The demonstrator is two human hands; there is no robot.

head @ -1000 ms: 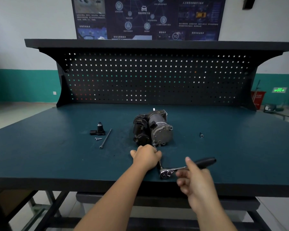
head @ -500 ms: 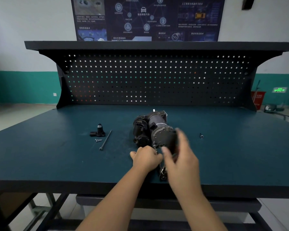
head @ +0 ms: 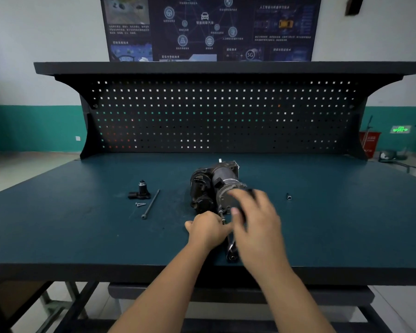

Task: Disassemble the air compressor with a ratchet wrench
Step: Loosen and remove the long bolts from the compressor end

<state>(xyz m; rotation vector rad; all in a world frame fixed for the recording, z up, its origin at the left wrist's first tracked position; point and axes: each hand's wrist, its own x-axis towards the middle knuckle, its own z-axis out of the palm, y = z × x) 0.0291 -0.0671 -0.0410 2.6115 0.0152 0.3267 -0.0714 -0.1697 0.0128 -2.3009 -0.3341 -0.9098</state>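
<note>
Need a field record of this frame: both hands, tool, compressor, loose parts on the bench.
left hand: fist curled round the extension shaft, just in front of the air compressor
right hand: motion-blurred, grips the ratchet wrench handle, which points toward the compressor
wrench head: low, near the workbench front edge
compressor: mid-bench
loose parts, left: black fitting, two screws, long bolt
loose part, right: small socket
</note>
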